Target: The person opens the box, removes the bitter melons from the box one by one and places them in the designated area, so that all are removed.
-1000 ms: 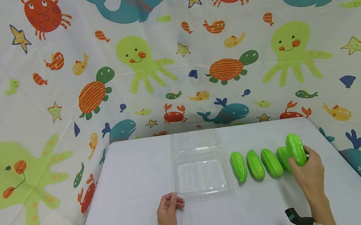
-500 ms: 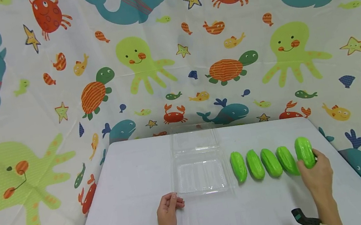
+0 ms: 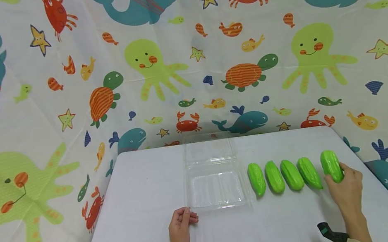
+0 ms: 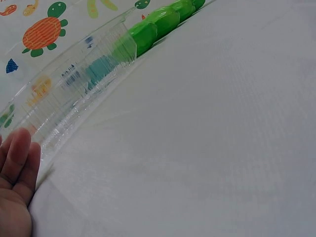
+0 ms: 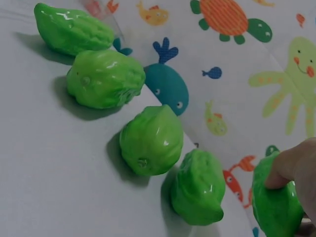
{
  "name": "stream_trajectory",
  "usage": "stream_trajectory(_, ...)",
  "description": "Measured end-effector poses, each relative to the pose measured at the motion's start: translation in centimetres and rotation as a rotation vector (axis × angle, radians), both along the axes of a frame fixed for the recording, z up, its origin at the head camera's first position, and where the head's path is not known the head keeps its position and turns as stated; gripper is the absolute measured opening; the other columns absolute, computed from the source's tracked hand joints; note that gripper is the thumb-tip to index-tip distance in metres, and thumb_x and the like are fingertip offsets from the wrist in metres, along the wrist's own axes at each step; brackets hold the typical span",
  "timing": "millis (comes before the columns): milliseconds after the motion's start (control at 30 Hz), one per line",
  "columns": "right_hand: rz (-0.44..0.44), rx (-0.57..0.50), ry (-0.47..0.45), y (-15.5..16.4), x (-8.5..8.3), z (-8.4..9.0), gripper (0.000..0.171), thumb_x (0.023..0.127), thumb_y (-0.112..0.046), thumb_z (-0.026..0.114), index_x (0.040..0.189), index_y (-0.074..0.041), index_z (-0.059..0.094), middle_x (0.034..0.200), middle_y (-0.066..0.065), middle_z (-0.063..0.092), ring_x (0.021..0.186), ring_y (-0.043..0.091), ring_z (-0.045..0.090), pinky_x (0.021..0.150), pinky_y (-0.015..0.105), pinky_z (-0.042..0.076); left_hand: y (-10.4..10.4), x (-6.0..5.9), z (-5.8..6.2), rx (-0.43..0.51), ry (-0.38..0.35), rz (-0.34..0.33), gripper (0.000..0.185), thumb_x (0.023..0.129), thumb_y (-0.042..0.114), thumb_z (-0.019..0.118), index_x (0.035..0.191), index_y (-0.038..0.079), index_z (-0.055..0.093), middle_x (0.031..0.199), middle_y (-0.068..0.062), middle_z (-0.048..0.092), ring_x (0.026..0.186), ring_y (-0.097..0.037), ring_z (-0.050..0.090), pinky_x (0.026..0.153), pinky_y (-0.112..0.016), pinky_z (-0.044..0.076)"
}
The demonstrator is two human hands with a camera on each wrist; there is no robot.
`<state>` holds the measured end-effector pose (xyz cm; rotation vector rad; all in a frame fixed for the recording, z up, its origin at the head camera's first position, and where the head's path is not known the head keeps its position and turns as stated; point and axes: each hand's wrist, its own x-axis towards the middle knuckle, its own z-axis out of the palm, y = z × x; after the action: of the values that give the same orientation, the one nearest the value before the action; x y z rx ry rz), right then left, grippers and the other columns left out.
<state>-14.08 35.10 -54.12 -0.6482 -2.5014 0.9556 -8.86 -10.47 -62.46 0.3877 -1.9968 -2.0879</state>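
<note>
Several glossy green gourds lie in a row on the white table, to the right of a clear plastic clamshell box that stands open. My right hand grips the rightmost gourd at the right end of the row; the right wrist view shows my fingertips on that gourd, beside its neighbour. The leftmost gourd lies closest to the box. My left hand rests flat on the table by the box's front left corner, holding nothing; its fingers lie at the box's edge.
A sea-animal patterned cloth hangs behind and around the table. The table's right edge runs close to my right hand. A dark wrist strap shows on my right forearm.
My right hand has carried the gourd from above the row rightward and down to the table at the row's right end. The left hand has not moved.
</note>
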Motion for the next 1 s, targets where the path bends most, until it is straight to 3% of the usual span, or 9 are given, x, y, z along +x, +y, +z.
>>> stream_trajectory(300, 0.006, -0.021, -0.058, 1.0, -0.1, -1.1, 0.063, 0.093, -0.013, 0.051, 0.147, 0.013, 0.032, 0.14, 0.039, 0.031, 0.122, 0.052, 0.038, 0.102, 0.067, 0.038, 0.2, -0.1, 0.2, -0.033, -0.046, 0.015, 0.023, 0.104, 0.02, 0.056, 0.112, -0.001, 0.061, 0.091, -0.015, 0.072, 0.074, -0.012, 0.07, 0.076, -0.017, 0.059)
stream_trajectory(600, 0.013, -0.032, -0.107, 1.7, -0.5, -1.9, 0.063, 0.094, -0.012, 0.049, 0.148, 0.014, 0.03, 0.142, 0.04, 0.03, 0.126, 0.054, 0.036, 0.106, 0.068, 0.035, 0.7, 1.1, 3.3, -0.057, -0.022, 0.012, 0.027, 0.105, 0.018, 0.054, 0.112, -0.007, 0.059, 0.089, -0.016, 0.071, 0.073, -0.011, 0.07, 0.074, -0.016, 0.059)
stream_trajectory(667, 0.018, -0.036, -0.118, 1.8, -0.6, -2.0, 0.063, 0.095, -0.012, 0.049, 0.148, 0.014, 0.029, 0.143, 0.04, 0.03, 0.127, 0.054, 0.035, 0.108, 0.068, 0.034, 0.8, 1.1, 3.2, -0.064, -0.023, 0.015, 0.027, 0.105, 0.018, 0.054, 0.113, -0.007, 0.059, 0.089, -0.016, 0.071, 0.072, -0.011, 0.07, 0.074, -0.015, 0.058)
stream_trajectory(900, 0.043, -0.032, -0.125, 2.3, -0.7, -2.8, 0.062, 0.095, -0.012, 0.048, 0.147, 0.017, 0.029, 0.142, 0.042, 0.031, 0.128, 0.054, 0.035, 0.106, 0.067, 0.034, 0.5, 0.1, 0.7, -0.069, -0.065, 0.036, 0.025, 0.105, 0.019, 0.053, 0.114, -0.003, 0.06, 0.091, -0.015, 0.072, 0.073, -0.01, 0.07, 0.076, -0.015, 0.058)
stream_trajectory(1000, 0.057, -0.031, -0.128, 2.4, -0.8, -3.1, 0.062, 0.095, -0.011, 0.048, 0.146, 0.018, 0.029, 0.142, 0.043, 0.031, 0.128, 0.054, 0.034, 0.106, 0.067, 0.034, 0.3, 0.0, 0.3, -0.07, -0.053, 0.03, 0.025, 0.105, 0.02, 0.053, 0.114, -0.003, 0.06, 0.092, -0.015, 0.072, 0.073, -0.011, 0.07, 0.076, -0.015, 0.059)
